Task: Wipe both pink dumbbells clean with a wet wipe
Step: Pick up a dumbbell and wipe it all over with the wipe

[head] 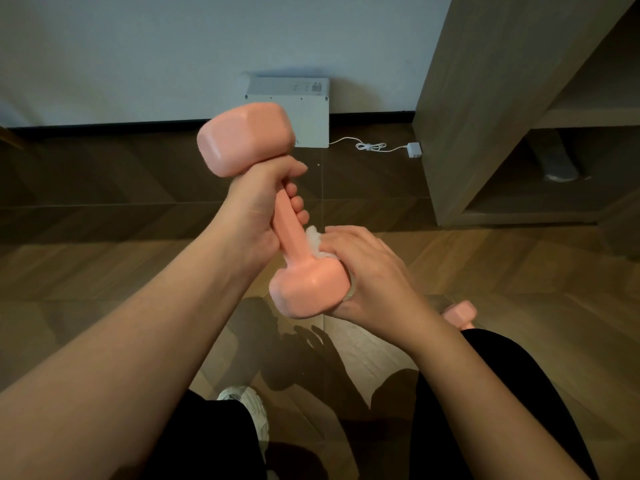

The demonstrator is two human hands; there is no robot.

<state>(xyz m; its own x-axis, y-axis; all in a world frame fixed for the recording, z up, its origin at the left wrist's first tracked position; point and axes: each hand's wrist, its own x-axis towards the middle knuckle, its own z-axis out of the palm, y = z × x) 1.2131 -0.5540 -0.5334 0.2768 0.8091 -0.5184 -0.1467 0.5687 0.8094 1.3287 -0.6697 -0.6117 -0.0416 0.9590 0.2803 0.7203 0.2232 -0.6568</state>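
Note:
A pink dumbbell [304, 285] is held up in front of me, tilted, one head far and high, the other near and low. My left hand [256, 209] is wrapped around its handle just under the far head. My right hand [367, 271] presses a white wet wipe [315, 240] against the near head and the base of the handle; most of the wipe is hidden under the palm. A second pink dumbbell [459, 315] lies on the floor at the right, partly hidden behind my right wrist and knee.
A white box-shaped appliance [301, 102] stands against the wall, with a white cable and plug [414, 149] on the floor to its right. A wooden shelf unit [485, 116] rises at the right. My black-clad legs and a white shoe [251, 407] are below.

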